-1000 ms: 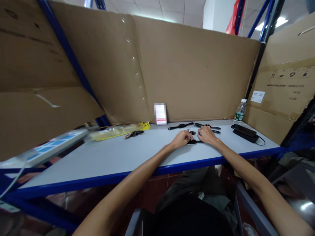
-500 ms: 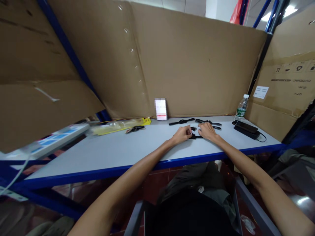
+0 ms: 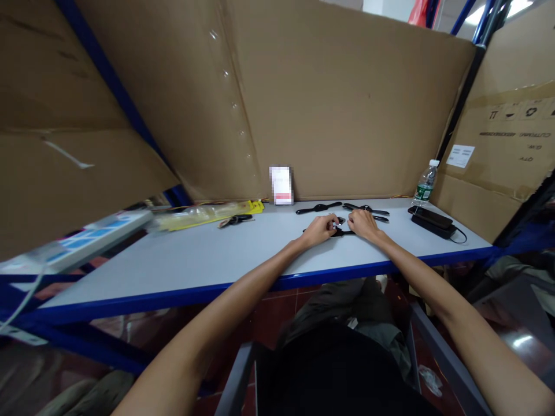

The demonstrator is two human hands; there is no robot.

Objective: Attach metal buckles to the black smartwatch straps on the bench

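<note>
Loosely curled, the left hand (image 3: 319, 230) is over a black strap (image 3: 346, 233) on the desk (image 3: 243, 254); the right hand (image 3: 365, 224), fingers bent, rests just beside, a small dark piece (image 3: 341, 221) between the hands. Their grip cannot be told.

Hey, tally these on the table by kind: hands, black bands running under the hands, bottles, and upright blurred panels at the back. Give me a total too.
Hands: 2, left hand and right hand
Black band under them: 1
Bottle: 1
Upright blurred panel: 1
Total: 5
</note>
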